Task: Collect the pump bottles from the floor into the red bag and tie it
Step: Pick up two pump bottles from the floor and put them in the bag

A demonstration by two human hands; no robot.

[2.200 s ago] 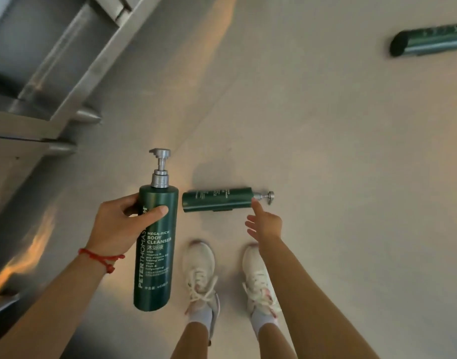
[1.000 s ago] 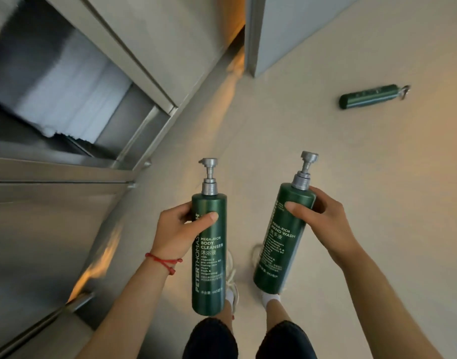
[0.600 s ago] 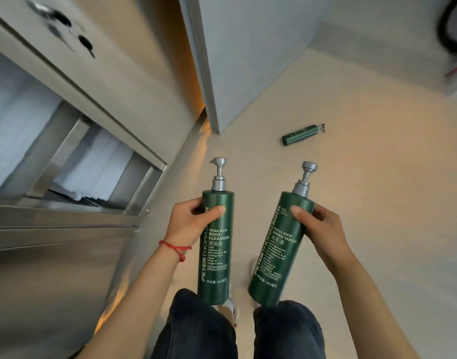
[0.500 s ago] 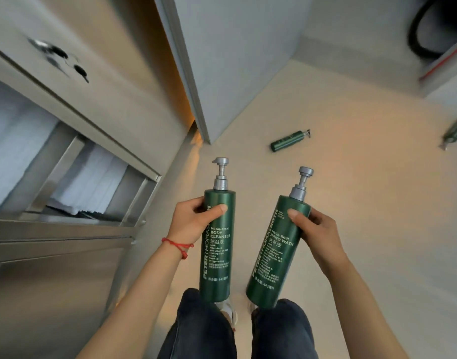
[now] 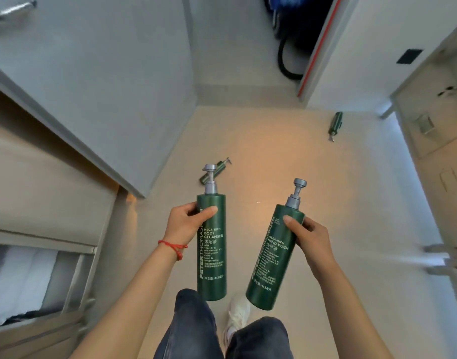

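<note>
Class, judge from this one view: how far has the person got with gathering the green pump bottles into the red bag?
Done: two bottles are off the floor. In hand: the left hand grips the body cleanser bottle; the right hand grips the hand wash bottle. Left: the near floor bottle and the far floor bottle still lie on the floor. No red bag is in view, so nothing shows as bagged or tied.

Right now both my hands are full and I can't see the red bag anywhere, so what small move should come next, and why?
Probably turn to find the bag and drop these in first. The left hand grips the dark green body cleanser pump bottle, and the right hand grips the dark green hand wash pump bottle, so neither can lift the two green bottles lying on the beige floor: the near one and the far one.
</note>
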